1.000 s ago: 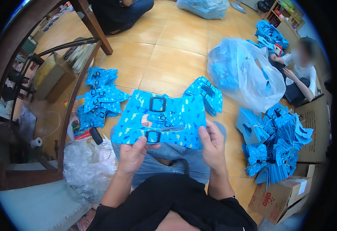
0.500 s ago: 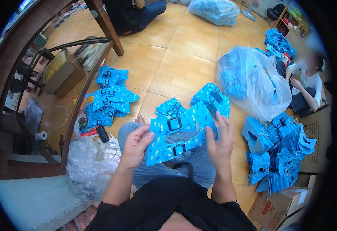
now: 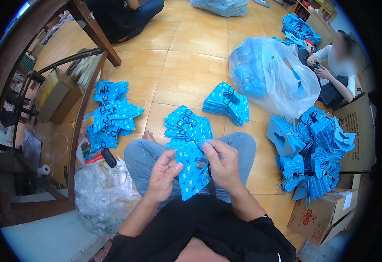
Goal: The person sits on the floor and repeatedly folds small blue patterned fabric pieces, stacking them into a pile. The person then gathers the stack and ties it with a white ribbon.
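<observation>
Over my lap, a flat blue piece with a printed pattern (image 3: 191, 178) is folded over and held upright between both hands. My left hand (image 3: 161, 174) pinches its left edge with thumb and fingertips. At the upper right edge my right hand (image 3: 224, 164) is closed on it, thumb on top. The fold hides its black square rings. Just past my hands lies a fanned stack of like pieces with black rings (image 3: 186, 124). Farther right sits a neat stack with oval cutouts (image 3: 226, 102), and another pile (image 3: 116, 117) lies left of my knee.
Tied blue bundles (image 3: 317, 153) heap at the right, above a cardboard box (image 3: 319, 216). Behind them stands a big clear bag of blue pieces (image 3: 269, 78), and a person (image 3: 337, 65) sits beside it. A wooden frame (image 3: 84, 100) and crumpled plastic (image 3: 99, 192) are at the left.
The blue piece was spread wide with its black rings facing me; now it is folded into a narrower shape. My right hand has come in toward the left hand. The view has shifted somewhat.
</observation>
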`<state>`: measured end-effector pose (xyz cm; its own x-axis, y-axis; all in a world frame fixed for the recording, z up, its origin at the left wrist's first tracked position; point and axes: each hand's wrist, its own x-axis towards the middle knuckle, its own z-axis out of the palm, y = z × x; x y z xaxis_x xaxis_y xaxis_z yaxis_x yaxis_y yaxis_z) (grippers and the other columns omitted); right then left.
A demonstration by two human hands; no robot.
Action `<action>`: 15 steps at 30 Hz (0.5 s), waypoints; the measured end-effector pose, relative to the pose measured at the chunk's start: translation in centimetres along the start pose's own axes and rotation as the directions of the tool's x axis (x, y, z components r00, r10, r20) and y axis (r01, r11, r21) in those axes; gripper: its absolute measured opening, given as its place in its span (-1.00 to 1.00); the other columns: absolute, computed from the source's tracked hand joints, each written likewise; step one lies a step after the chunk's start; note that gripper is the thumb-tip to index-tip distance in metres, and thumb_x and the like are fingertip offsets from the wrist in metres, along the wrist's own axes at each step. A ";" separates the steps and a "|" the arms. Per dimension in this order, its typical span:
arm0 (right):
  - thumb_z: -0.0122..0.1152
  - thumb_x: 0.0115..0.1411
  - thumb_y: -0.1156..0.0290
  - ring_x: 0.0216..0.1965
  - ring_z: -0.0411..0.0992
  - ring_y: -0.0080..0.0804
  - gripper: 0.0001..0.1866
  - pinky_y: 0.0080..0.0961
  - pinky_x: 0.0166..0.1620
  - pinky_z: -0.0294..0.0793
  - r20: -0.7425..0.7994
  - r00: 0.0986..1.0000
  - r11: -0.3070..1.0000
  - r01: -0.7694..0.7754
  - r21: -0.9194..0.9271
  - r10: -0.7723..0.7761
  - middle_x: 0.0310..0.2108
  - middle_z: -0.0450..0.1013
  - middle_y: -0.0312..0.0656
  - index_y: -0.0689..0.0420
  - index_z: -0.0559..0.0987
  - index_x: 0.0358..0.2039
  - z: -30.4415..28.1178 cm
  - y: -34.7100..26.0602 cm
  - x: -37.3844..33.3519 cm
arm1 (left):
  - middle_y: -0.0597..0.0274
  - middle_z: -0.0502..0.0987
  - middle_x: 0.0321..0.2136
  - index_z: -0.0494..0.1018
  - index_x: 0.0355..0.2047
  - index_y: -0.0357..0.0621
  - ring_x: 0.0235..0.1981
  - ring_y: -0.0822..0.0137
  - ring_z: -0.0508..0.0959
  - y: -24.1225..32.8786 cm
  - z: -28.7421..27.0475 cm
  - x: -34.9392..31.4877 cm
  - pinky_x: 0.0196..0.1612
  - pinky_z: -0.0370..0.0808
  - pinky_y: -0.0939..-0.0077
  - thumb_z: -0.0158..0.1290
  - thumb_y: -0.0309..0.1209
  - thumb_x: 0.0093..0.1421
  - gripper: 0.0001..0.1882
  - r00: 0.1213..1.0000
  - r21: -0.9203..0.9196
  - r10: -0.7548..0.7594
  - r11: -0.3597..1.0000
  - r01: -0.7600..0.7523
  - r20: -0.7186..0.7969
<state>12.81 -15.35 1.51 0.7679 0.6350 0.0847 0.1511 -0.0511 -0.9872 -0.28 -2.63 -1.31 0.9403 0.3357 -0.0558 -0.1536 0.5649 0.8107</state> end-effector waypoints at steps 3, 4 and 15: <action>0.17 0.25 0.41 -0.42 0.57 -0.32 -0.83 -0.53 -0.44 0.47 0.002 0.999 0.999 0.042 -0.007 -0.042 -0.44 0.53 -0.07 0.27 0.60 -0.27 -0.2 -0.1 0.1 | -0.03 0.51 -0.05 0.16 0.16 -0.31 -0.03 0.29 0.54 0.0 0.0 0.0 0.06 0.45 0.40 -0.10 -0.50 0.34 -0.60 1.000 -0.016 -0.001 1.000 0.001 0.007; 0.17 0.24 0.42 -0.41 0.57 -0.32 -0.83 -0.53 -0.43 0.47 -0.020 0.994 0.989 0.108 -0.103 -0.111 -0.43 0.53 -0.07 0.26 0.60 -0.27 -0.3 -0.1 0.1 | -0.03 0.50 -0.03 0.16 0.17 -0.31 -0.02 0.30 0.53 0.0 0.1 0.0 0.06 0.44 0.40 -0.09 -0.51 0.33 -0.59 1.000 -0.027 -0.002 1.000 0.002 0.009; 0.37 0.03 0.45 -0.16 0.53 -0.11 -0.68 -0.32 -0.15 0.52 0.024 0.871 0.785 0.454 -0.421 -0.491 -0.14 0.53 -0.06 0.19 0.61 -0.16 0.5 0.2 0.7 | 0.13 0.43 0.04 0.11 0.24 -0.25 0.06 0.39 0.44 -0.5 1.1 0.5 0.11 0.40 0.42 -0.10 -0.57 0.30 -0.50 0.993 0.118 -0.092 0.988 0.101 -0.073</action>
<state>13.07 -14.51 1.33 0.5797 0.5964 0.5552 0.7293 -0.0758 -0.6800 0.61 -3.57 -1.15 0.9259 0.3359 -0.1727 -0.0212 0.5027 0.8642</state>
